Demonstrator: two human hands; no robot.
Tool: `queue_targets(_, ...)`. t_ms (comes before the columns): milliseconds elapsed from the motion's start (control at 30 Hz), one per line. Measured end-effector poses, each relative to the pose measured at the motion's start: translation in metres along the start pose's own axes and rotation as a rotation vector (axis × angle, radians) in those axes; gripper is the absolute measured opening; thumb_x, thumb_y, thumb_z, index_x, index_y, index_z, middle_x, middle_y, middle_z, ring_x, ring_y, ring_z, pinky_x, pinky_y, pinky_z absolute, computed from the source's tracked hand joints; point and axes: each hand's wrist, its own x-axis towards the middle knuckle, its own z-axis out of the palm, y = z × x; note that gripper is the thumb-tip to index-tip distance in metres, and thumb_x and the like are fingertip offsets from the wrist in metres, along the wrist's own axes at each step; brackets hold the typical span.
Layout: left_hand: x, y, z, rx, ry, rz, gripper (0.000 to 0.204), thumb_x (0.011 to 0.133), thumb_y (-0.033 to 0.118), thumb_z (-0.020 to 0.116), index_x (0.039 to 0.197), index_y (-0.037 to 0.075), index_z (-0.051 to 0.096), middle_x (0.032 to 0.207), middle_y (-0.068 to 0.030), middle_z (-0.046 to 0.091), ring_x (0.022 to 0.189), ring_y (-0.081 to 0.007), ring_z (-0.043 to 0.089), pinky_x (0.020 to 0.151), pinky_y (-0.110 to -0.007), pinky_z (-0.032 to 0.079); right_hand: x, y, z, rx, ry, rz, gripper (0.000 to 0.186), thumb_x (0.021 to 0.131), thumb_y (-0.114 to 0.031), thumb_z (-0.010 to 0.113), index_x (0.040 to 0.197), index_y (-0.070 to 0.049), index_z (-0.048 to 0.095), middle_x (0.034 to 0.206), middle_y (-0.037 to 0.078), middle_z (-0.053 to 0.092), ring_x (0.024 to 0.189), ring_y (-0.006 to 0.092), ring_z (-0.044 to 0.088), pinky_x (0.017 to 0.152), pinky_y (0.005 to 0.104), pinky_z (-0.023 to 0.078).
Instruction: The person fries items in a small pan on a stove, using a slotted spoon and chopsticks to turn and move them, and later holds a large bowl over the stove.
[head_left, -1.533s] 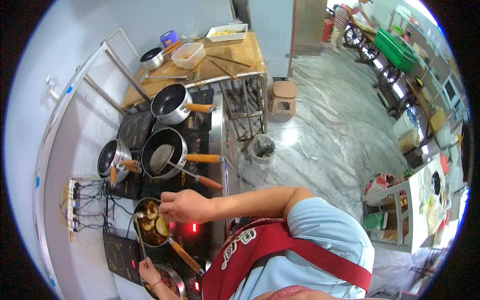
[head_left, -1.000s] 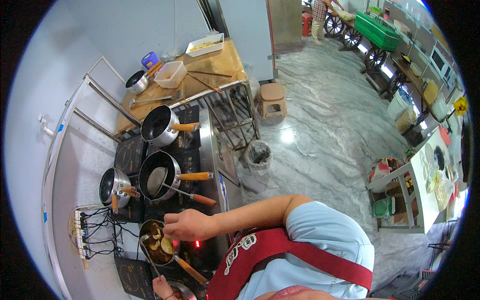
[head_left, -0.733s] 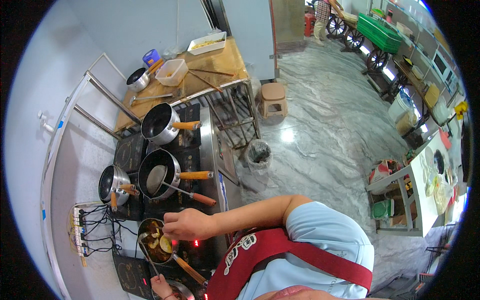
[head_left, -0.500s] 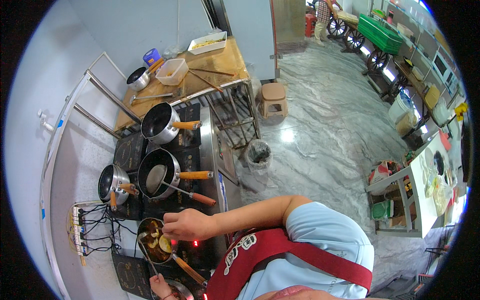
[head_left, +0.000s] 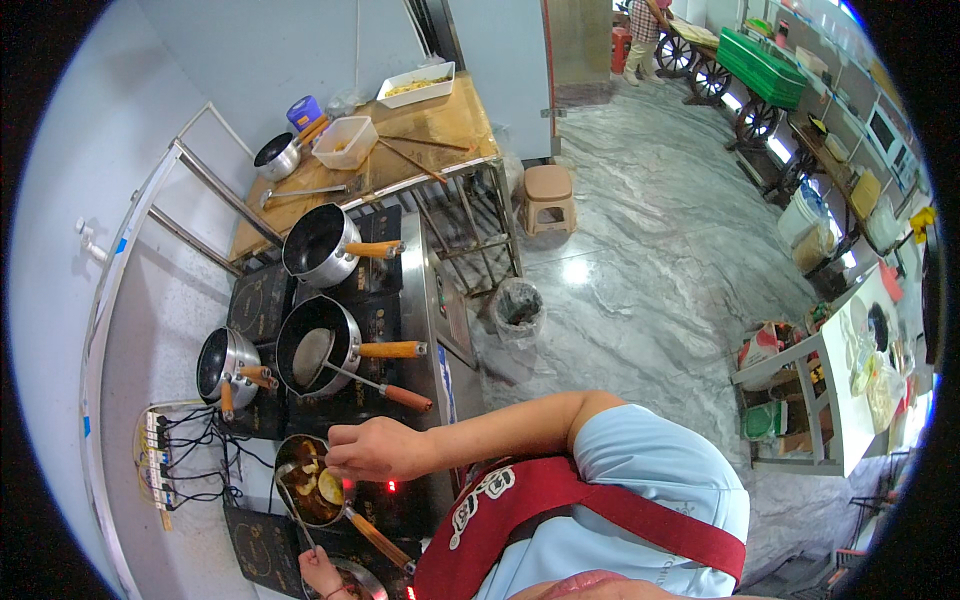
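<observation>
- Head view, hands: the right hand [head_left: 375, 450] is held over the near rim of a small dark saucepan with a wooden handle [head_left: 310, 492], fingers pinched together on something too small to be made out. The left hand [head_left: 318, 572] is seen at the lower edge, closed around a thin metal utensil [head_left: 292, 510] whose tip reaches into the same pan.
- Contents: pale yellow slices in dark brown liquid are held in that saucepan, which is set on a black induction hob [head_left: 385, 500] with a red light showing.
- Step, as judged: the food is being tended or added to while it simmers; a steady pinch above the liquid and a gentle stir with the utensil would be called for next.
- Other pans: a large dark pan with a ladle [head_left: 320, 345], a second large pan [head_left: 320, 245] and a small steel pot [head_left: 225, 362] are ranged further along the cooker, each apart from the others.
- Containers: a white rectangular tray [head_left: 415, 85], a clear plastic tub [head_left: 345, 142] and a blue tub [head_left: 303, 110] are placed on the wooden table [head_left: 440, 140].
- Signs and labels: pale printed marks are borne on the front of the red apron [head_left: 560, 500]; green crates [head_left: 765, 70] are stacked far right.
</observation>
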Motion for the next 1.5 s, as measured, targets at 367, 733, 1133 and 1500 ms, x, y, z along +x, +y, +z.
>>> queue_targets(367, 0.008, 0.017, -0.005, -0.13, 0.002, -0.099, 0.025, 0.085, 0.024, 0.056, 0.097, 0.002, 0.058, 0.092, -0.017, 0.062, 0.086, -0.0315, 0.059, 0.074, -0.037, 0.045, 0.01, 0.009, -0.019, -0.014, 0.002, -0.068, 0.004, 0.077, -0.003, 0.057, 0.078, -0.006, 0.058, 0.079, 0.007, 0.061, 0.071, 0.0241, 0.056, 0.061, 0.0333, 0.045)
queue_targets(733, -0.006, 0.011, -0.008, -0.328, 0.206, -0.172, 0.017, 0.081, 0.019, 0.063, 0.089, 0.004, 0.059, 0.074, -0.0083, 0.063, 0.066, -0.0165, 0.059, 0.062, -0.028, 0.046, 0.023, 0.0, -0.01, 0.375, 0.004, 0.453, 0.024, 0.094, -0.015, 0.045, 0.087, 0.006, 0.056, 0.085, 0.007, 0.053, 0.062, 0.0138, 0.061, 0.053, 0.0196, 0.047)
queue_targets(1133, -0.019, 0.012, -0.021, -0.453, 0.212, -0.132, 0.013, 0.081, 0.013, 0.063, 0.089, 0.003, 0.059, 0.072, -0.0064, 0.062, 0.064, -0.0117, 0.057, 0.06, -0.025, 0.045, 0.061, 0.032, 0.001, 0.439, -0.007, 0.708, 0.029, 0.094, -0.021, 0.044, 0.087, 0.006, 0.055, 0.073, 0.012, 0.06, 0.057, 0.0196, 0.063, 0.05, 0.0272, 0.053)
queue_targets(1500, -0.022, 0.006, -0.014, -0.474, 0.236, -0.135, 0.014, 0.081, 0.014, 0.063, 0.088, 0.003, 0.058, 0.072, -0.0094, 0.063, 0.062, -0.0168, 0.059, 0.059, -0.027, 0.046, 0.079, 0.053, 0.0, 0.468, -0.062, 0.834, 0.032, 0.093, -0.023, 0.044, 0.091, 0.007, 0.056, 0.074, 0.018, 0.062, 0.057, 0.022, 0.064, 0.051, 0.0285, 0.055)
